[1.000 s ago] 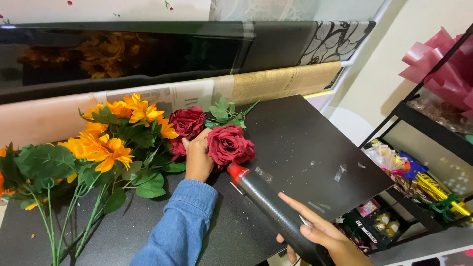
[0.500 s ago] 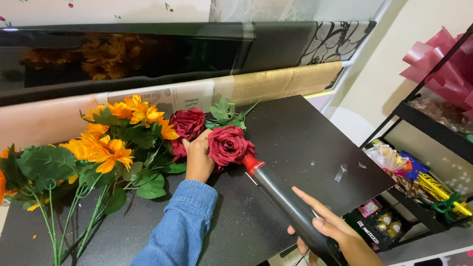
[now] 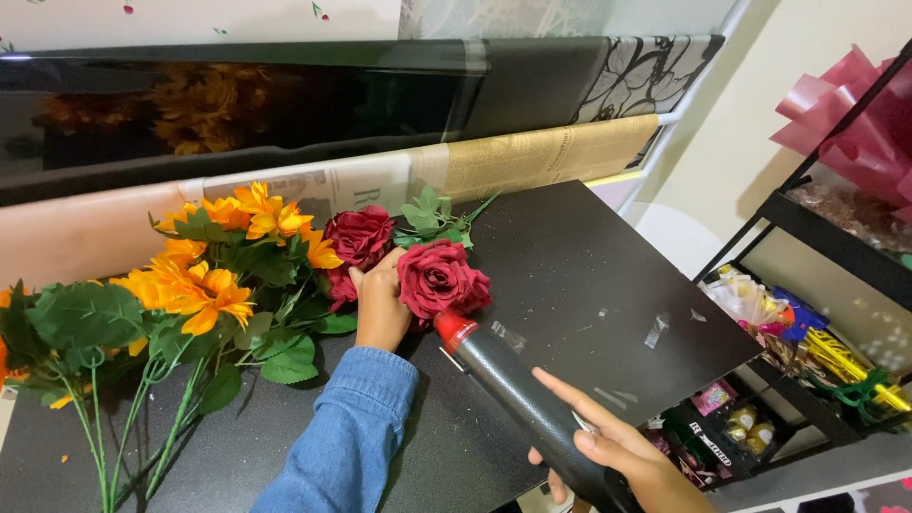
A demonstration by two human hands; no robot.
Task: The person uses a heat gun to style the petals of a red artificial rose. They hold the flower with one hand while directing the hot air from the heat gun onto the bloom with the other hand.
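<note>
Right now you're holding the rose with your left hand, fingers clamped on it. Your right hand, fingers wrapped round the heat gun, is aiming at its base; keep the nozzle steady.

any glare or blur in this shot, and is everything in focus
Head view: sharp and evenly lit on the left hand, red rose and black tool; the glossy dark panel behind mirrors the orange flowers; soft shadows only.

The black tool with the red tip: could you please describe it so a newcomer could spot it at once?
Start at the black table and find the two red roses by the left hand. The black tool, gripped by the right hand, points at them; nothing else there is long, dark and red-nosed.
</note>
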